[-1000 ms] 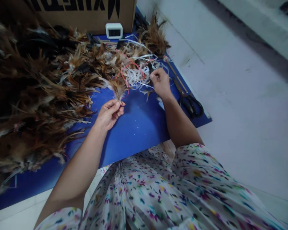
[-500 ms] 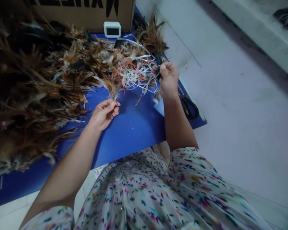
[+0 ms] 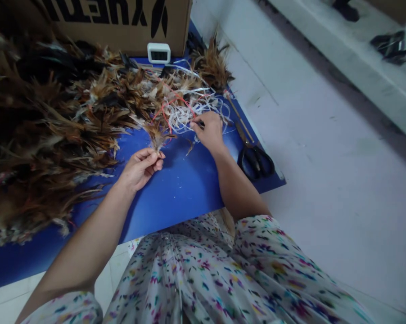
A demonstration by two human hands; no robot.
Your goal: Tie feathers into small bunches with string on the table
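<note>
My left hand (image 3: 144,167) pinches a small bunch of brown feathers (image 3: 157,136) by its pale base, above the blue table surface (image 3: 176,189). The feather tips fan out away from me. At the near side of a tangle of white ribbon strips (image 3: 179,114) is my right hand (image 3: 209,131), its thumb and fingers curled together. Anything between those fingers is too small or hidden to name. Red string (image 3: 164,108) runs through the tangle. Black-handled scissors (image 3: 256,162) lie to the right of my right forearm.
A large heap of brown and dark feathers (image 3: 71,121) covers the left side. Behind it stands a cardboard box (image 3: 122,36) with a small white digital clock or timer (image 3: 159,53) before it. Another feather bunch (image 3: 213,65) lies by the wall (image 3: 311,148).
My right hand has moved left and toward me, from the dark-based feather bunch at the table's right edge to the ribbon tangle. The scissors are uncovered. My left hand keeps its feathers.
</note>
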